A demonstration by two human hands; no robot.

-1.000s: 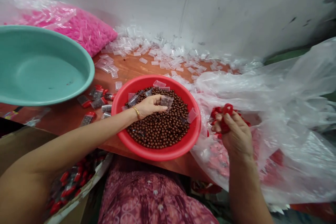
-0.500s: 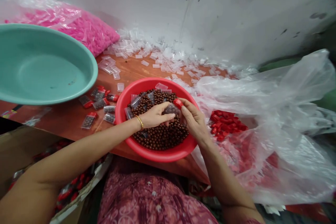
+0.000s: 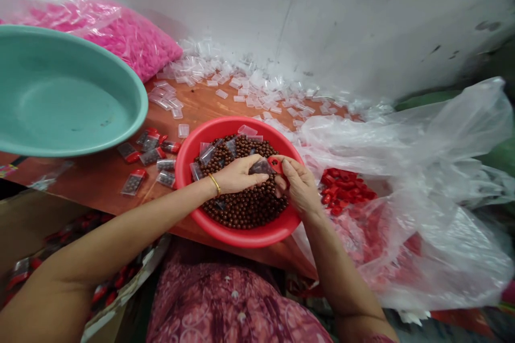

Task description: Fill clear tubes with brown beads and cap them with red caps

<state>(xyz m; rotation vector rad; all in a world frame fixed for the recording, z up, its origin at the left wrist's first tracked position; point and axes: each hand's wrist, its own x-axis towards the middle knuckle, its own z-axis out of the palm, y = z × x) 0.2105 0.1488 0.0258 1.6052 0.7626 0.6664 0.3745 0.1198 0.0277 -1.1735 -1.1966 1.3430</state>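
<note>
Over the red basin (image 3: 193, 214), my left hand (image 3: 241, 176) grips a small clear plastic case (image 3: 260, 166) with dark balls inside. My right hand (image 3: 300, 185) pinches a red plastic cap (image 3: 276, 164) with a hole in it, at the case's right end. Cap and case meet; how firmly they are joined I cannot tell. Below both hands, brown beads (image 3: 241, 211) fill the basin, with several clear cases (image 3: 207, 154) lying on top of them toward the back and left.
Several red-capped filled cases (image 3: 133, 182) lie left of the basin. A teal basin (image 3: 72, 102) stands at far left, before a bag of pink pieces (image 3: 140, 43). Clear cases (image 3: 253, 91) line the wall. Red caps (image 3: 346, 190) sit in plastic at right; a cardboard box (image 3: 24, 225) is lower left.
The red cap has turned so its hole shows, and it now sits against the case's end. My right hand has shifted slightly down. The camera view has moved a little.
</note>
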